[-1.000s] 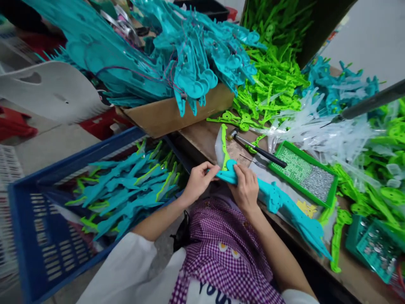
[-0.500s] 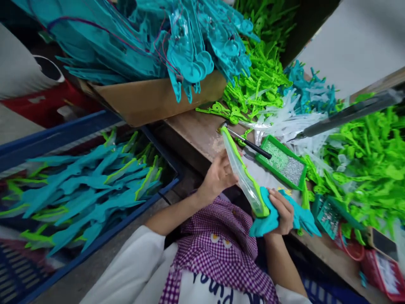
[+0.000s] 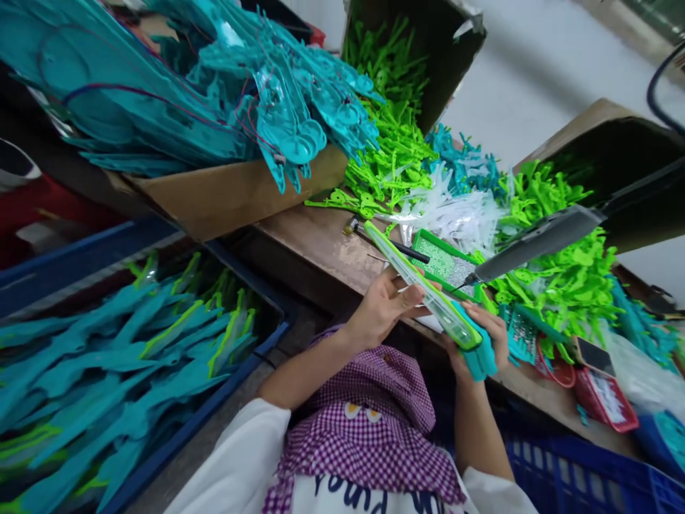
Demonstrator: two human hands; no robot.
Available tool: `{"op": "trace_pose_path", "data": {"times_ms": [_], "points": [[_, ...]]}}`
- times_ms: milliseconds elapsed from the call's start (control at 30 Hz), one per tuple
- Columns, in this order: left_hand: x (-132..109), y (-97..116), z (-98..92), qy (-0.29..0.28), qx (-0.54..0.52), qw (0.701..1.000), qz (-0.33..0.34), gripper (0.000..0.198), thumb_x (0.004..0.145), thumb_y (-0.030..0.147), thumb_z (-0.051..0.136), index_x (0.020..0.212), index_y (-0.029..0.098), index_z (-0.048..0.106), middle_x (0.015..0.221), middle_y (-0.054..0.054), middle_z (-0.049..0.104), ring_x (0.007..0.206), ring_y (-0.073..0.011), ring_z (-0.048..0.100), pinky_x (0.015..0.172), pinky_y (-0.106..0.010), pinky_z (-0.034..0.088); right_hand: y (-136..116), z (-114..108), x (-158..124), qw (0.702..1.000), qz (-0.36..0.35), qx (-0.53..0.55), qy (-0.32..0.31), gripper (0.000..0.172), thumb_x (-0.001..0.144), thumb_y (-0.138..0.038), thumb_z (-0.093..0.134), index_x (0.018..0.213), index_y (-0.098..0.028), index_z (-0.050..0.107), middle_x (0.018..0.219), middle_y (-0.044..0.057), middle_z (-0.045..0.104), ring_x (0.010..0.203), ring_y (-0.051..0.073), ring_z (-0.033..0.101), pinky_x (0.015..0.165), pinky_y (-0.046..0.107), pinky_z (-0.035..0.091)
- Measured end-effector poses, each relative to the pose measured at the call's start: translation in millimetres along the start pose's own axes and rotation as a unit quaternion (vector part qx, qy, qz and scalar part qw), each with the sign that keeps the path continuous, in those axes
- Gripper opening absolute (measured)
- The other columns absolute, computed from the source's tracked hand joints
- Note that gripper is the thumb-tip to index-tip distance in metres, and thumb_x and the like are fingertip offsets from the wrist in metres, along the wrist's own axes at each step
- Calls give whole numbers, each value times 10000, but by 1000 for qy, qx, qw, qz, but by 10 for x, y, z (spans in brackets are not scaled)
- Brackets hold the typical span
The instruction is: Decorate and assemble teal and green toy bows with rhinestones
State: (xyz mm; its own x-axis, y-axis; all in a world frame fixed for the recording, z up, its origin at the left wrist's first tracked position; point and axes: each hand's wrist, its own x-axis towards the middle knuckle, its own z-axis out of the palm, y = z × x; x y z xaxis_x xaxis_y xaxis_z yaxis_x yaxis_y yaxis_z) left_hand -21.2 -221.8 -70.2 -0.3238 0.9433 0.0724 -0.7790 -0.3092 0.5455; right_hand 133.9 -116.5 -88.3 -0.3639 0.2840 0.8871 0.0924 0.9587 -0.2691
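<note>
I hold a plastic toy sword (image 3: 422, 289) with a clear blade, lime green edge and teal handle, slanted from upper left to lower right above the bench edge. My left hand (image 3: 382, 307) pinches the blade near its middle from below. My right hand (image 3: 481, 343) is wrapped round the teal handle end. A small green tray of tiny screws (image 3: 447, 263) lies just behind the sword. A black-handled tool (image 3: 385, 243) lies on the wooden bench (image 3: 315, 243) beside it.
A cardboard box (image 3: 235, 189) heaped with teal parts sits at the left. A blue crate (image 3: 107, 350) of assembled swords stands on the floor. Green, white and teal parts pile behind. A hanging grey driver (image 3: 535, 243), a red tray (image 3: 602, 396) and another blue crate (image 3: 578, 478) are at right.
I lifted the sword off the bench and turned it edge-up; my right hand went to the handle, my left to the blade. The view swung to the right.
</note>
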Motion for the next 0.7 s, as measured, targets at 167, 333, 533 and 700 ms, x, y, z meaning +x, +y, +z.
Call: {"op": "trace_pose_path", "data": {"times_ms": [167, 333, 533, 700], "points": [[-78, -21, -4, 2, 13, 1000, 3, 577, 649, 476, 817, 1006, 173, 480, 1024, -93, 692, 999, -273, 672, 820, -399, 588, 37, -52, -70, 999, -21, -22, -19, 417, 742, -426, 719, 1069, -200, 594, 946, 65, 682, 873, 234, 687, 765, 449, 608], [-101, -58, -142, 12, 21, 1000, 3, 582, 652, 499, 806, 1027, 182, 494, 1007, -80, 698, 962, -253, 682, 787, -367, 590, 42, -20, -111, 997, -53, -35, -53, 415, 781, -424, 670, 1112, -190, 585, 948, 84, 699, 918, 251, 688, 819, 477, 594], [99, 10, -796, 115, 51, 992, 15, 580, 665, 564, 765, 1039, 175, 552, 949, -46, 697, 847, -176, 682, 742, -283, 568, 180, 652, -288, 990, -102, -62, -70, 371, 843, -372, 581, 1160, -179, 587, 984, 112, 711, 954, 245, 686, 818, 401, 588], [78, 106, -1310, 159, 161, 971, -72, 583, 695, 646, 687, 983, 159, 546, 746, -13, 666, 626, -135, 657, 582, -228, 524, 354, 1238, -539, 980, -106, -91, -139, 354, 877, -345, 522, 1169, -159, 591, 1057, 137, 704, 1010, 232, 671, 934, 412, 536]]}}
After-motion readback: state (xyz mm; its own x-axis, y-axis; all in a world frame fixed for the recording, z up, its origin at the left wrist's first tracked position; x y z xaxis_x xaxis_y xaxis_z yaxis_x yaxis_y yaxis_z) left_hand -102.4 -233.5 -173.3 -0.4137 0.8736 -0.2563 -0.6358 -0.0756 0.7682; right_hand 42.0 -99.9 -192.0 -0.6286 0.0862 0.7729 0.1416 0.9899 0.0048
